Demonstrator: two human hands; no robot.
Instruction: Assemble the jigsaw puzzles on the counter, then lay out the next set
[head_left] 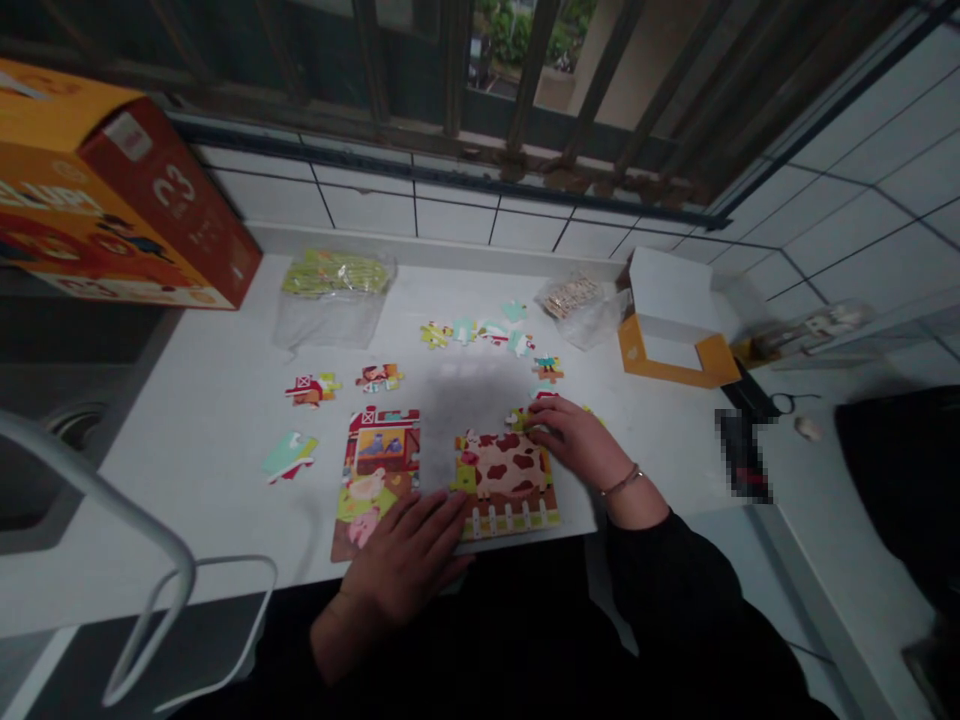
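Two joined puzzle sections lie on the white table (pixel 202 500), the barn section (pixel 379 450) left of the cow section (pixel 510 475). The left hand (pixel 409 560) lies palm down across their lower edges, fingers outstretched with narrow gaps, while the right hand (pixel 581 435) bends its fingers at a small green piece (pixel 517 419) by the cow's back, whether pinching it I cannot tell. Loose pieces (pixel 311 388) lie beyond and to the left.

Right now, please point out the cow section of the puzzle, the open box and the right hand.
Cow section (pixel 511 470): head view, cow's spotted body.
Open box (pixel 639 352): head view, orange front wall.
Right hand (pixel 577 436): head view, back of hand.
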